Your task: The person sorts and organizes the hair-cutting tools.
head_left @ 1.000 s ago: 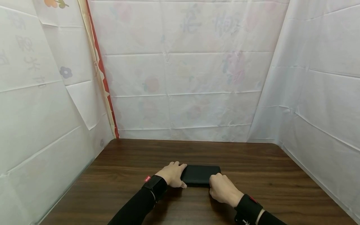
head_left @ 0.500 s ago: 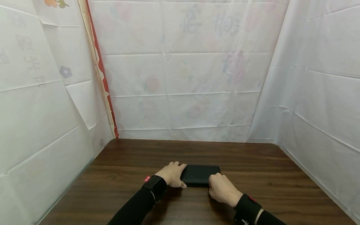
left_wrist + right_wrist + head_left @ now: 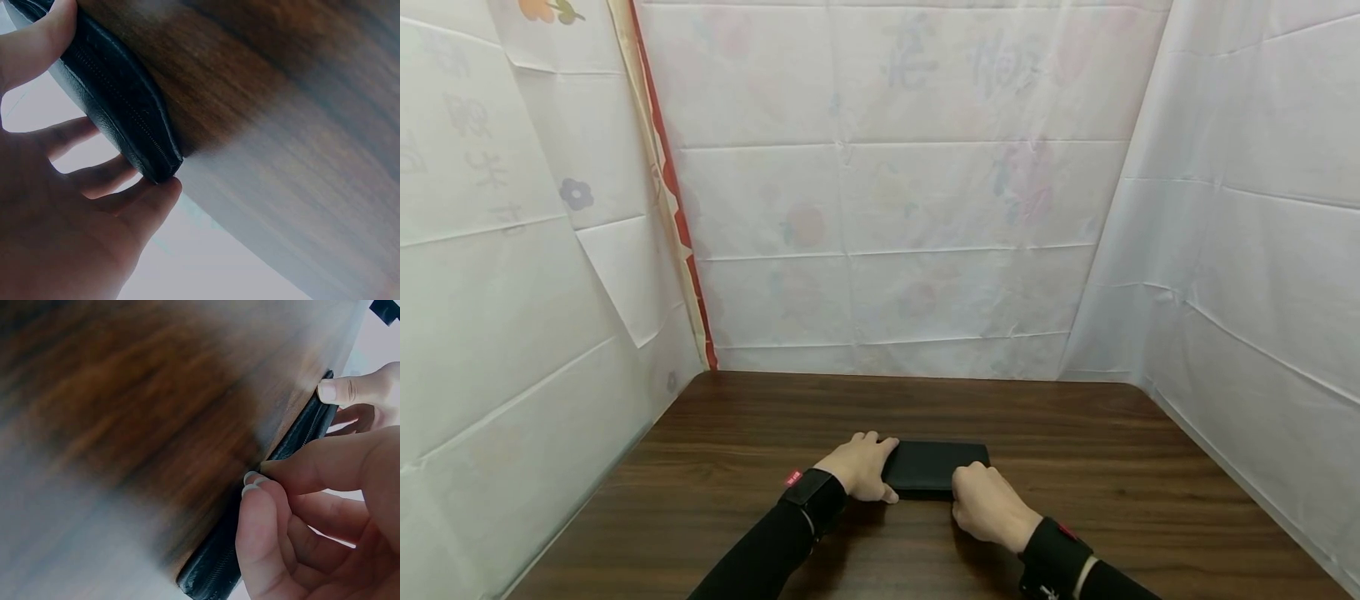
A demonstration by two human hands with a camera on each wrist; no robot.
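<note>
A black zip wallet point(image 3: 931, 467), flat and oblong, lies on the wooden table. Its left end is in the grip of my left hand point(image 3: 857, 467), thumb on the near side and fingers on the far side. In the left wrist view the zipper point(image 3: 128, 103) runs along the wallet's edge under the thumb. My right hand point(image 3: 991, 503) pinches at the zipper along the near edge, right of the middle, with its fingers curled. The zipper pull itself is hidden by the fingertips point(image 3: 257, 528) in the right wrist view.
The dark wooden table point(image 3: 775, 417) extends around the wallet on all sides. White sheeting with faint prints hangs at the back point(image 3: 887, 208), along the left and along the right. A black band point(image 3: 1060, 554) circles each wrist.
My right hand has slid slightly left along the wallet's near edge. The left hand and the wallet have stayed in place.
</note>
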